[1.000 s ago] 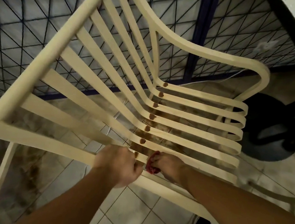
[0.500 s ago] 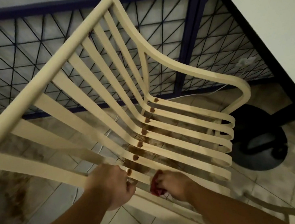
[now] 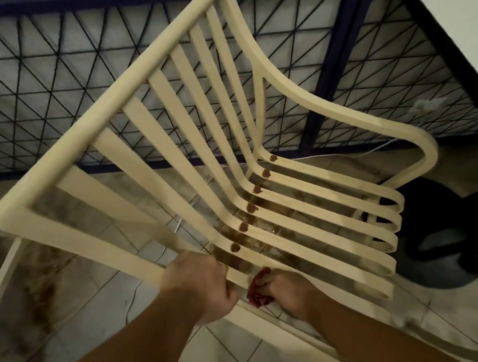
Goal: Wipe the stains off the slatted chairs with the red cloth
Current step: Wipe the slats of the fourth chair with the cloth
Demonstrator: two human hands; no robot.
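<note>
Dark blue metal grille (image 3: 65,77), stained tiled floor (image 3: 93,298), black round base (image 3: 445,243)

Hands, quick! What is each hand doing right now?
Left hand: closed around a slat of the cream slatted chair.
Right hand: closed on the red cloth, held against the nearest seat slat.
</note>
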